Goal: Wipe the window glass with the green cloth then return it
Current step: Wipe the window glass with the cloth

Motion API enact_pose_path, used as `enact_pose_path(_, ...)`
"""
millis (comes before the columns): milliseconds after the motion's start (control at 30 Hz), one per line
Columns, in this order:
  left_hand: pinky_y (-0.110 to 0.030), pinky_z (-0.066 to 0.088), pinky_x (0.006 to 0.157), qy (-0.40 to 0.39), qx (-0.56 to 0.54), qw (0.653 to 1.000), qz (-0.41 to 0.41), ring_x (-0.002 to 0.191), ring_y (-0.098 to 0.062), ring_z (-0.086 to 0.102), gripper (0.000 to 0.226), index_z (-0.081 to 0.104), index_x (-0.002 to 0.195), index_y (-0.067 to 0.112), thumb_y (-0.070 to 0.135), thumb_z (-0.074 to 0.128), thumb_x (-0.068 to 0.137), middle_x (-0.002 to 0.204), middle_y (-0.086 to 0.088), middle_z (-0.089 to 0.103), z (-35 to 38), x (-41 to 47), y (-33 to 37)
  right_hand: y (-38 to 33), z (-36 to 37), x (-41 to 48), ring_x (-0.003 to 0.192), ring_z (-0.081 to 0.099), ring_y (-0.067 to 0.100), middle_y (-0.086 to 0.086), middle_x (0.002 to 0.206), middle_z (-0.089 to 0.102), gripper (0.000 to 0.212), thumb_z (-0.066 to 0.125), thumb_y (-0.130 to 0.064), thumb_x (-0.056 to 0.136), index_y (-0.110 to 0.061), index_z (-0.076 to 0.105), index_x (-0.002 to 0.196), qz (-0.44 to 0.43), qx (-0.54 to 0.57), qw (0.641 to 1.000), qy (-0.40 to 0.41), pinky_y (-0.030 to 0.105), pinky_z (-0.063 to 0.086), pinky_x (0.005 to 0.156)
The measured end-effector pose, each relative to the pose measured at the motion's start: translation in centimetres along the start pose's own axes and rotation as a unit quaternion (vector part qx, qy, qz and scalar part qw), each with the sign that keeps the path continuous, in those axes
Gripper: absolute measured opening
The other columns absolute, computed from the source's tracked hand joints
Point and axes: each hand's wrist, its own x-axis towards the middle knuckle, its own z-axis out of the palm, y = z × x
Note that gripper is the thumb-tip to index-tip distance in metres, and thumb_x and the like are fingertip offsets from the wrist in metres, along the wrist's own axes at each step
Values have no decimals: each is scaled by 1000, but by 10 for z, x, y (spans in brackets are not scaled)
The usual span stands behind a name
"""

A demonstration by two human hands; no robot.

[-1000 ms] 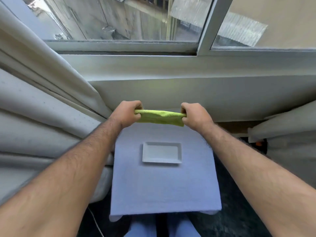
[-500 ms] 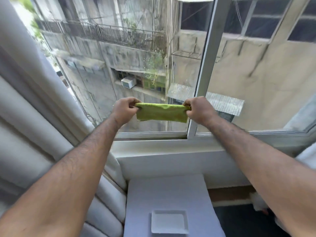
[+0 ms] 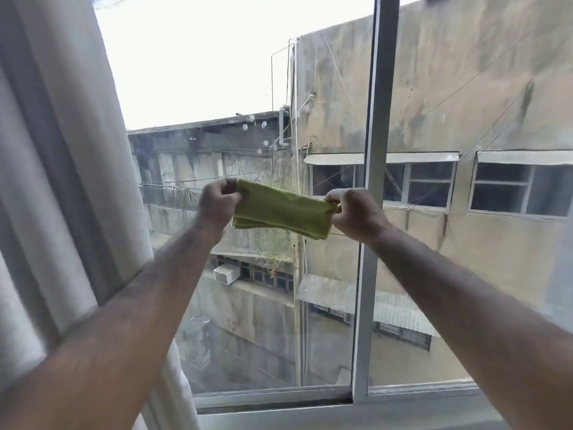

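Window glass in a white frame, curtain at left, weathered buildings beyond; left hand and right hand, fingers pinched shut on opposite ends of the folded green cloth, hold it stretched before the pane; both forearms extended upward.

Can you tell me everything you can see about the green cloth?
The green cloth is yellowish green and looks like soft, fuzzy fabric. It is folded into a long strip with layered edges showing along the bottom. It is held up in the air in front of the window glass, stretched sideways and sloping slightly down to the right. The left hand pinches one end and the right hand pinches the other. Whether it touches the glass cannot be told.
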Motion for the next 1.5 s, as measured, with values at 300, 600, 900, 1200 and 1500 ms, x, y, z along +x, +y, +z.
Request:
enact_pose_path(300, -34, 56, 95, 151, 229, 936, 221, 112, -33, 73, 39, 76, 120, 6, -8, 58, 89, 116, -18, 80, 5, 85, 97, 9, -17, 52, 116, 74, 23, 12, 132, 74, 61, 73, -50, 95, -11, 63, 141, -149, -64, 987, 10, 27, 57, 97)
enact_pose_path(600, -43, 61, 103, 132, 386, 861, 304, 108, -32, 76, 28, 76, 119, 5, -6, 64, 96, 115, -21, 80, 20, 134, 103, 115, -37, 133, 166, 15, 34, 23, 177, 12, 105, 68, -47, 94, 3, 12, 167, -69, -221, 944, 234, 52, 27, 134)
enact_pose_path(900, -33, 56, 98, 241, 309, 850, 352, 112, -34, 70, 26, 61, 128, -2, 2, 55, 103, 126, -23, 69, 55, 152, 43, 136, 12, 162, 167, 7, 35, 24, 178, 3, 100, 38, -67, 105, 5, 6, 167, -61, -216, 924, 309, 53, 20, 135)
enact_pose_path(1200, -56, 21, 133, 265, 350, 824, 358, 165, -31, 11, 73, 18, 164, 1, 37, 45, 106, 175, -18, 18, 108, 123, -71, 152, 30, 178, 168, 7, 31, 21, 179, 5, 95, 35, -66, 107, 1, 7, 168, -75, -206, 903, 370, 53, 19, 135)
enact_pose_path(1500, -58, 27, 130, 293, 350, 809, 371, 162, -33, 24, 57, 28, 161, 0, 16, 46, 109, 171, -19, 29, 75, 160, -43, 157, 34, 180, 168, 6, 30, 19, 179, 4, 93, 31, -66, 108, 1, 6, 168, -89, -211, 895, 382, 53, 19, 135)
